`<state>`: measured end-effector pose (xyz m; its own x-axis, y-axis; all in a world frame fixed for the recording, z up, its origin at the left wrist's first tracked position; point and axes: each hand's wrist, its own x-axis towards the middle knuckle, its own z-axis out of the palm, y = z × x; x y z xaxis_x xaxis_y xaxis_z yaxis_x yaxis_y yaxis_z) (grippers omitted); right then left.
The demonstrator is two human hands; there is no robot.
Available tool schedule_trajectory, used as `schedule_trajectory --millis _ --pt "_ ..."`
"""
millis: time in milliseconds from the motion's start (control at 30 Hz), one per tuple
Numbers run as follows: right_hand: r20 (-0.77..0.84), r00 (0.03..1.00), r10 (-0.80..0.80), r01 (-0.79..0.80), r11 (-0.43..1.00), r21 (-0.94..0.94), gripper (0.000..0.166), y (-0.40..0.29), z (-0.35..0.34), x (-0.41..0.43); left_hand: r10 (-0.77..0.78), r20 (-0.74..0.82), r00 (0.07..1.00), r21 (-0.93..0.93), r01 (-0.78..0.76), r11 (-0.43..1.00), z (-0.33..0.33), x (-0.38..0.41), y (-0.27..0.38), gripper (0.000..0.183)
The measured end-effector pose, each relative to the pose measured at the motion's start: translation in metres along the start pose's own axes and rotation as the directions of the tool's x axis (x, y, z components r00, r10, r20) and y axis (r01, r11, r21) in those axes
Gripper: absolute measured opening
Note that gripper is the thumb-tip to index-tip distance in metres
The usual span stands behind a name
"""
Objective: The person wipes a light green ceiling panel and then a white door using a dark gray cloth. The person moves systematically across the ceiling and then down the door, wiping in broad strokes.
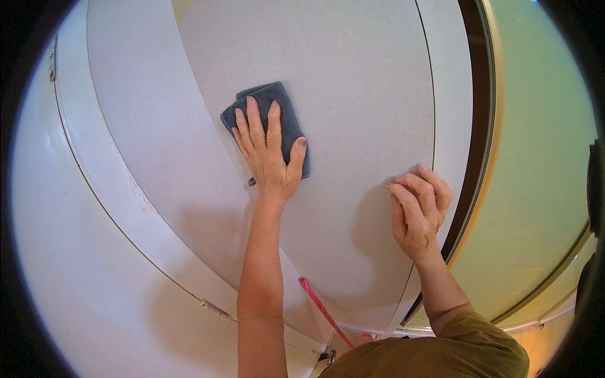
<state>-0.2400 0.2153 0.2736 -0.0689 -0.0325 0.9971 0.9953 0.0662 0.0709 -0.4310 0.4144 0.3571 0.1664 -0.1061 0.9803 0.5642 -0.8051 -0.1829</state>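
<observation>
My left hand (269,151) lies flat with spread fingers on a folded dark blue-grey cloth (294,118). It presses the cloth against a pale, finely textured wall panel (350,94). My right hand (420,212) is raised near the panel's right seam, its fingers loosely bent and nothing seen in them. Its fingertips are at or close to the surface; whether they touch cannot be told. A small dark piece (251,181) shows beside my left wrist, partly hidden by it.
At left stands a white door (94,227) with hinges (215,308) and a chipped white frame (127,175). A red stick-like thing (321,307) leans low in the corner. To the right are a dark vertical strip (477,94) and a greenish framed pane (539,141).
</observation>
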Motion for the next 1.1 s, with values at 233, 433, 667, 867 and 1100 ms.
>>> schedule_trajectory --millis 233,433,667,867,1100 --pt "-0.005 1.000 0.005 -0.005 1.000 -0.011 0.018 0.001 -0.002 -0.003 -0.154 -0.002 0.988 -0.015 0.154 0.988 -0.015 0.075 -0.041 0.068" --pt "0.033 0.999 0.020 -0.020 1.000 0.004 0.018 -0.002 -0.001 -0.003 -0.068 -0.060 0.996 0.099 0.074 0.992 -0.002 0.005 -0.032 0.065" --pt "0.044 0.999 -0.014 0.014 1.000 -0.010 0.015 -0.003 0.000 0.002 -0.192 -0.033 0.981 0.053 0.193 0.980 0.002 -0.113 0.002 0.068" --pt "0.041 0.999 -0.019 0.020 0.999 -0.030 0.016 -0.002 -0.004 -0.002 -0.213 -0.086 0.973 0.012 0.214 0.977 0.013 -0.016 0.021 0.067" --pt "-0.019 1.000 -0.024 0.026 0.997 0.077 0.021 0.002 0.003 -0.007 -0.016 -0.020 1.000 -0.008 0.016 1.000 0.022 -0.035 0.089 0.066"
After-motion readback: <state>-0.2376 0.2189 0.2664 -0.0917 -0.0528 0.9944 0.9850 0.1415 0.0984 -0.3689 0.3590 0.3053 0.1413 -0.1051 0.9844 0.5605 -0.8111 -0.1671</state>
